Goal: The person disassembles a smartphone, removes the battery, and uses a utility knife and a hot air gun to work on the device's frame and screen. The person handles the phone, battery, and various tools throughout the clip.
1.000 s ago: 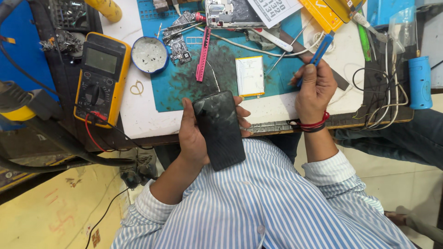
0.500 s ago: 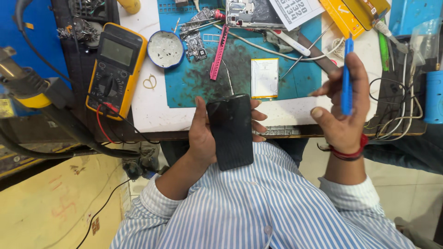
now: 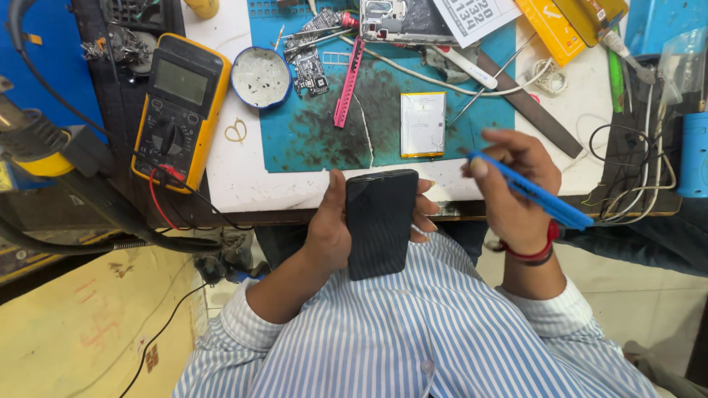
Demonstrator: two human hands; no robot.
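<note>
My left hand [image 3: 332,228] grips a black smartphone [image 3: 380,221], dark side up, held over my lap just below the bench edge. My right hand [image 3: 516,184] holds a slim blue tool [image 3: 531,191] like a pen; its tip points left toward the phone's upper right corner, a short gap away. A red band circles my right wrist. A flat pale battery pack [image 3: 422,124] lies on the teal work mat [image 3: 310,140] just above the phone.
A yellow multimeter [image 3: 177,107] with red and black leads sits at the left. A round blue dish [image 3: 260,77], a circuit board [image 3: 310,70], a pink strip [image 3: 348,82], a dark metal file [image 3: 527,107] and tangled cables [image 3: 634,177] crowd the bench.
My right hand picked up the blue tool from the bench and brought it down and left toward the phone. The left hand kept the phone in about the same place.
</note>
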